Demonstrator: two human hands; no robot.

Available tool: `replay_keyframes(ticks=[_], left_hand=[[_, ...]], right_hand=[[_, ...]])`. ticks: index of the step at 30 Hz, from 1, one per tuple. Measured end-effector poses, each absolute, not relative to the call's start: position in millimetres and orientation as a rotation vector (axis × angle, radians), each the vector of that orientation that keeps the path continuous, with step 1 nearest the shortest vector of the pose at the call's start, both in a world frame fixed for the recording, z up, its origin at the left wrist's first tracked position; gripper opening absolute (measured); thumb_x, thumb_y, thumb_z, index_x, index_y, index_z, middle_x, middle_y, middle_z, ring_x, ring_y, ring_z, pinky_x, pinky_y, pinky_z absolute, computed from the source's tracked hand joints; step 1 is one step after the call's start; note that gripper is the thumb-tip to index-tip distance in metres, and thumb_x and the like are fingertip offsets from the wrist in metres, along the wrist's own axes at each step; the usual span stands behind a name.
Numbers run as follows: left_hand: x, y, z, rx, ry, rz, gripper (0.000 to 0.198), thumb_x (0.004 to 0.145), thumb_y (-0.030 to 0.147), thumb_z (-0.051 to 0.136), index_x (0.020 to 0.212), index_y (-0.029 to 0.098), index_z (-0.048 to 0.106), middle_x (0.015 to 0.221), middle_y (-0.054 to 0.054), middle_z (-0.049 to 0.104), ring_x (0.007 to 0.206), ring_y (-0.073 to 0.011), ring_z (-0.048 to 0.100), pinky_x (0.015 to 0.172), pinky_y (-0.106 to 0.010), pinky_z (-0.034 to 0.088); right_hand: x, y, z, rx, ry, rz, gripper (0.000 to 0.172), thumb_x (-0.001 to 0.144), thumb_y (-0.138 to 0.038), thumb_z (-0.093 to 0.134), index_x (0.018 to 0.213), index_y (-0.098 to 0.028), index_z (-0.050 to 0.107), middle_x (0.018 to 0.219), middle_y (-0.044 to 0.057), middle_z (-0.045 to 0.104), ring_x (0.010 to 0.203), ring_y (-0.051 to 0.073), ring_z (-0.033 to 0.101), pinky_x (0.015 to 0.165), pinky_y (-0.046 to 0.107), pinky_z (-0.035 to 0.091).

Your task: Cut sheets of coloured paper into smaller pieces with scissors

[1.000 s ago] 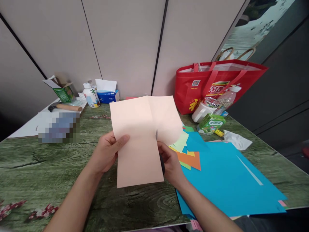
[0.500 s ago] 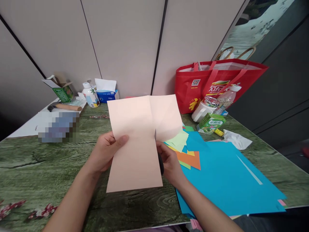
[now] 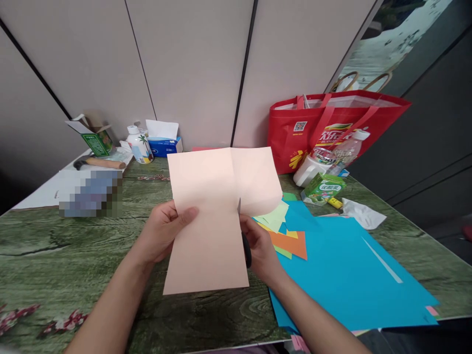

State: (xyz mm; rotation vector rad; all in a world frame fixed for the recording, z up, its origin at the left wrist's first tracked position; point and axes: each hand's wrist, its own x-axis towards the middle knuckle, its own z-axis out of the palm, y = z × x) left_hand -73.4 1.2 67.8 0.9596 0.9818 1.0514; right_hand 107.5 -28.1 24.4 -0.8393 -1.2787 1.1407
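Observation:
A pale pink sheet of paper is held up above the table, with a vertical crease in its upper half and a cut along its lower right. My left hand pinches its left edge, thumb on top. My right hand is closed on scissors with black handles, partly hidden behind the sheet. A bit of blade shows at the cut, near the middle of the paper. The sheet's right part bends back over my right hand's fingertips.
Blue sheets and coloured scraps lie at right. Behind them stand a red bag, a green carton and a clear bottle. A hammer, white bottle and tissue pack are at back left.
The pink sheet has shifted very slightly to the right, and slightly more of the scissor blade shows at the cut. Both hands keep their grip.

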Motion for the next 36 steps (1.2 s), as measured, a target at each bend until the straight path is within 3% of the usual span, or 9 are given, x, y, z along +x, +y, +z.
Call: replay_keyframes(ticks=[14, 27, 36], left_hand=[[-73.1, 2.7, 68.1, 0.946, 0.948, 1.048, 0.021, 0.065, 0.027, 0.071, 0.081, 0.016, 0.064, 0.070, -0.005, 0.072, 0.051, -0.0178, 0.065, 0.047, -0.028, 0.054], [-73.1, 1.7, 67.7, 0.955, 0.939, 1.051, 0.025, 0.066, 0.026, 0.071, 0.087, 0.016, 0.063, 0.070, -0.006, 0.072, 0.052, -0.0186, 0.065, 0.048, -0.028, 0.054], [-72.8, 1.2, 68.2, 0.954, 0.932, 1.062, 0.020, 0.065, 0.025, 0.071, 0.081, 0.015, 0.064, 0.069, -0.005, 0.072, 0.051, -0.0176, 0.065, 0.047, -0.027, 0.054]], right_hand=[[107.6, -26.2, 20.5, -0.822, -1.276, 1.154, 0.030, 0.063, -0.028, 0.074, 0.089, -0.020, 0.062, 0.088, 0.004, 0.068, 0.080, 0.019, 0.063, 0.066, 0.027, 0.050], [107.0, -25.3, 15.1, -0.845, -1.260, 1.117, 0.027, 0.063, -0.023, 0.073, 0.085, -0.020, 0.060, 0.081, 0.002, 0.066, 0.071, 0.015, 0.059, 0.067, 0.026, 0.047], [106.9, -24.4, 14.6, -0.864, -1.248, 1.128, 0.028, 0.060, -0.024, 0.075, 0.083, -0.021, 0.059, 0.075, 0.001, 0.065, 0.067, 0.016, 0.057, 0.064, 0.027, 0.046]])
